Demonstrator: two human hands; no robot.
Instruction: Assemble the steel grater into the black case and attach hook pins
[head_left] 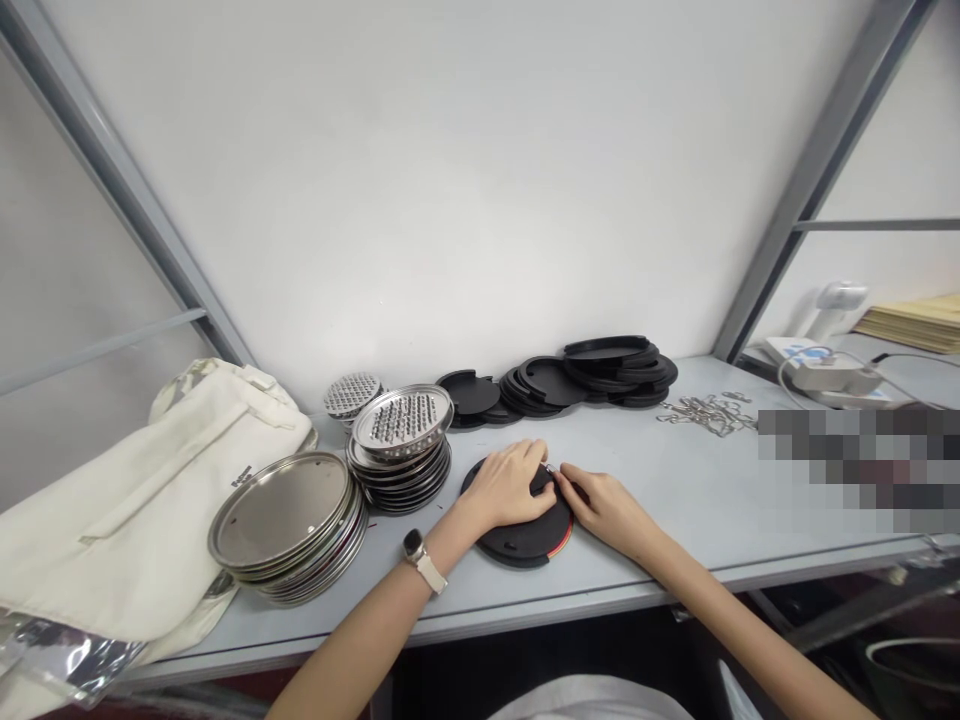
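A black round disc point(517, 543) lies on the table in front of me, a red and yellow rim showing along its lower right edge. My left hand point(510, 485) rests across its top, with the fingers bent and the thumb turned in to grip and steady it. At the disc's right edge my right hand point(592, 500) pinches a small shiny metal clasp point(552, 468), mostly hidden by the fingertips. Similar loose metal clasps point(709, 413) form a small heap farther right.
Left of the disc stand stacked round metal lids point(285, 510) and metal grater discs point(403, 420). More black discs point(551, 380) lie along the wall. A cream cloth bag point(157, 490) covers the table's left end. At far right sits a white device point(821, 365) with cables.
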